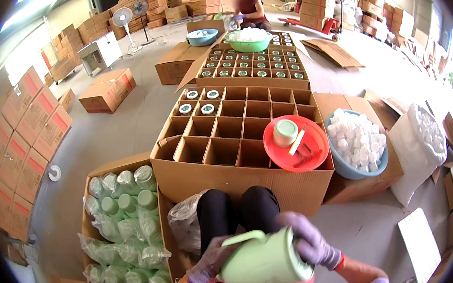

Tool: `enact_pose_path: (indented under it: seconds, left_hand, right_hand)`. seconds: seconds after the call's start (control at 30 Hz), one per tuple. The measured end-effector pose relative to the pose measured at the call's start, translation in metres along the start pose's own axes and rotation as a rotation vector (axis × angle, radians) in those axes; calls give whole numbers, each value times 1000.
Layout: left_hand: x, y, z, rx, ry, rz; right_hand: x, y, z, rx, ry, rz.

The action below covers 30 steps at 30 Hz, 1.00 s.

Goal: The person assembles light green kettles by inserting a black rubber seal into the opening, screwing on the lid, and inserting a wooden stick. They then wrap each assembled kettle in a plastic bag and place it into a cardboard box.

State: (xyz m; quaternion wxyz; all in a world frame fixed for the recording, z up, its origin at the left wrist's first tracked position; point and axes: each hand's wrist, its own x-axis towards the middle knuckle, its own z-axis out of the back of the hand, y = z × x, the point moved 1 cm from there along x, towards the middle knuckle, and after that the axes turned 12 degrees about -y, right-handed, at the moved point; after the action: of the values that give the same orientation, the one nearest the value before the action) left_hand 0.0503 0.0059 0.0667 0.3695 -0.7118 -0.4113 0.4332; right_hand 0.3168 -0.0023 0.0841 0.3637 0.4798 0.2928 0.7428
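Above my lap I hold a pale green jug [258,262] with a loop handle, tipped on its side. My gloved left hand [211,262] grips its base end on the left. My gloved right hand [312,243] is closed round the rim end on the right, slightly blurred; its fingertips are partly hidden. Ahead stands a divided carton [229,168] with several lidded pieces in its far left compartments. A red basin [312,128] rests on its near right corner, holding a green lid [285,132], a pale strip and small dark red pieces.
To my left, an open carton [86,207] holds bagged green jugs [127,204]. A blue basin [381,160] of small white bottle-like pieces and a white sack [416,152] stand right. Beyond, another filled divided carton [253,81] lies before a co-worker [252,10].
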Motion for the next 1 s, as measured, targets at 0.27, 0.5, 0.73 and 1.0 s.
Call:
enact_pose_path:
  seconds: [0.27, 0.5, 0.73, 1.0]
  left_hand:
    - [34, -49, 18, 216, -114, -25]
    - [46, -78, -12, 835, -160, -1027]
    - [36, -86, -27, 1139, -222, -1309]
    - [49, -60, 20, 505, -295, -559]
  right_hand:
    - [43, -11, 2, -126, -174, 332]
    - [32, -88, -24, 198, -352, -419]
    - [54, -52, -26, 242, -403, -340]
    - [69, -34, -20, 43, -183, 193]
